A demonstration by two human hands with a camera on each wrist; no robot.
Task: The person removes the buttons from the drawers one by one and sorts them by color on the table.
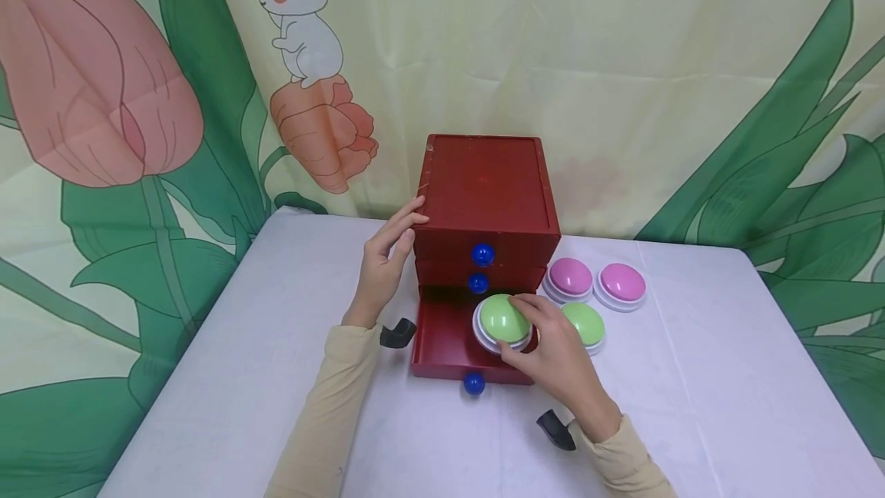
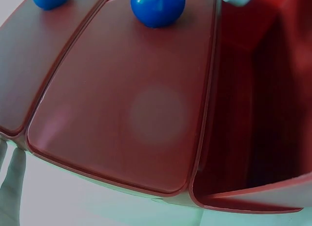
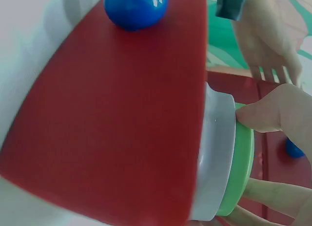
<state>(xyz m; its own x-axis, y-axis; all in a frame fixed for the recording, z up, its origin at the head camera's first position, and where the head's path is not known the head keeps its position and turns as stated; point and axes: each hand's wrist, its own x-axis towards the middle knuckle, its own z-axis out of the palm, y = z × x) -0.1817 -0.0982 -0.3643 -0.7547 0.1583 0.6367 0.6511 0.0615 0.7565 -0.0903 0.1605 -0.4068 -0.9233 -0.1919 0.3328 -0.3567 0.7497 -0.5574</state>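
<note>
My right hand (image 1: pixel 558 352) pinches a white push-button light with a green dome (image 1: pixel 504 319) between thumb and fingers. The light is over the right side of the pulled-out bottom drawer (image 1: pixel 442 329); in the right wrist view its white base (image 3: pixel 217 153) shows partly behind the drawer's front. Whether it touches the drawer floor, I cannot tell. My left hand (image 1: pixel 384 263) rests its straight fingertips against the left side of the dark red drawer cabinet (image 1: pixel 487 183). The left wrist view shows the fronts of the two upper drawers (image 2: pixel 126 104), both closed, with blue knobs.
Right of the cabinet stand two pink-domed lights (image 1: pixel 571 277) and another green-domed light (image 1: pixel 585 326), partly behind my right hand. A white cloth covers the table (image 1: pixel 691 375). A printed curtain (image 1: pixel 588 83) hangs close behind the cabinet.
</note>
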